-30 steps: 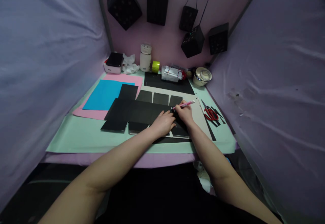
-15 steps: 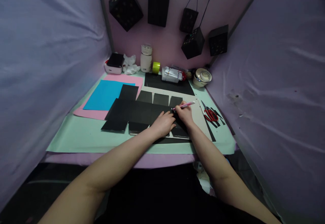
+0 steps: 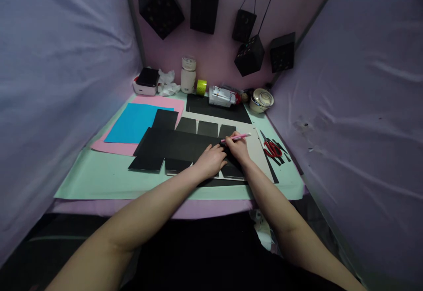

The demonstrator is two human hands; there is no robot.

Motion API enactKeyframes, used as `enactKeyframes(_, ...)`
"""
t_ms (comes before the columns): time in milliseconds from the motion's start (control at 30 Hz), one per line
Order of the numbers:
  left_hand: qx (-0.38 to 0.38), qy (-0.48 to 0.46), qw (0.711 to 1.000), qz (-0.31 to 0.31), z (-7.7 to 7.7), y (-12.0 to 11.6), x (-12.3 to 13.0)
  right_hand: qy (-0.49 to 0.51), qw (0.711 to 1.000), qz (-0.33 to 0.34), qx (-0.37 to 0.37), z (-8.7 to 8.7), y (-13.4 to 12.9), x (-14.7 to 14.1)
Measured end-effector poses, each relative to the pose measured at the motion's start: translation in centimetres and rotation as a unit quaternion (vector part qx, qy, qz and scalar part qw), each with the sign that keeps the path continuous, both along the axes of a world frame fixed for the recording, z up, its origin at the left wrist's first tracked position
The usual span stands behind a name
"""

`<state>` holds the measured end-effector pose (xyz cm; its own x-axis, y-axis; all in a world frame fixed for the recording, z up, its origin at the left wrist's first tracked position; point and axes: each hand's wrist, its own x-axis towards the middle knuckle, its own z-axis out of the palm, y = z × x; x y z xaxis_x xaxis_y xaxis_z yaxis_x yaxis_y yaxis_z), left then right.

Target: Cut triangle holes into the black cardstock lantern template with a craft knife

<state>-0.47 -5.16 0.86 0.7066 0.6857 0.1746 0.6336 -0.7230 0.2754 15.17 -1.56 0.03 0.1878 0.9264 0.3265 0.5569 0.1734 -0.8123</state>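
Note:
My left hand [image 3: 211, 161] lies flat on a sheet of black card [image 3: 178, 143], fingers stretched out and pressing it down. The card has cut tabs along its far and near edges, with narrow gaps between them. Close beside, my right hand [image 3: 238, 147] grips a slim pink pen [image 3: 239, 137] with a white end. Its tip points left, down at the card near my left fingertips; the exact contact is hidden. Under the card lies a pale board [image 3: 259, 154].
Red-handled scissors [image 3: 272, 149] lie at the right among black offcuts. Blue paper [image 3: 132, 121] rests on pink paper [image 3: 114, 146] at the left. A white bottle [image 3: 188, 77], yellow tape [image 3: 201, 87] and a lidded bowl [image 3: 262, 100] stand behind. Black boxes [image 3: 249, 55] hang above.
The view has shifted slightly, so everything sits a little further left. Both hands keep nearly the same place on the card, and the pen is still in my right hand.

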Motion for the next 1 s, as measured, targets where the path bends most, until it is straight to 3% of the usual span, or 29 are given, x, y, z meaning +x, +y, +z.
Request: enactKeyframes(1000, -0.007, 0.001, 1.000, -0.004, 0.41, -0.07, 0.02, -0.003, 1.000, 0.005, 0.003, -0.15, -0.03, -0.12)
